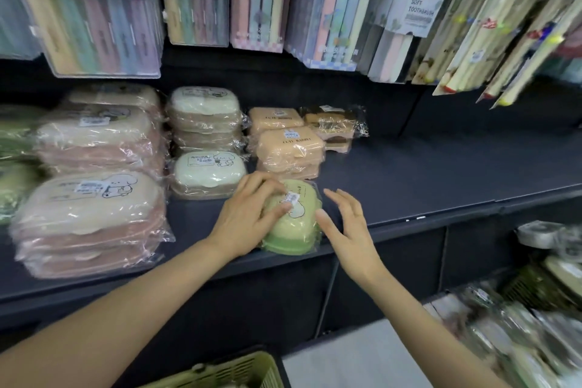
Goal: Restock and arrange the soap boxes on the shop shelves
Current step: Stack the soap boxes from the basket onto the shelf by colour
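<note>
A green soap box point(293, 220), wrapped in clear film and bearing a small white label, lies on the dark shelf point(441, 173) close to its near edge, just in front of a stack of orange soap boxes point(288, 148). The left hand point(248, 214) rests on the green box's left side with its fingers laid flat over the lid, thumb touching near the label; the fingers are not curled round it. The right hand point(346, 224) hovers just beside the box's right side, fingers spread and relaxed, grasping nothing; whether its thumb touches the wrapping cannot be told. To the left of the orange stack stand two stacks of cream soap boxes point(208, 148), one nearer and one farther, and left of those are taller stacks of pink soap boxes point(91, 198). A brown-and-pink wrapped box point(333, 126) sits far back, right of the orange ones. Toothbrush packs point(315, 3) hang above the shelf. A green basket point(233, 372) shows at the near bottom edge.
</note>
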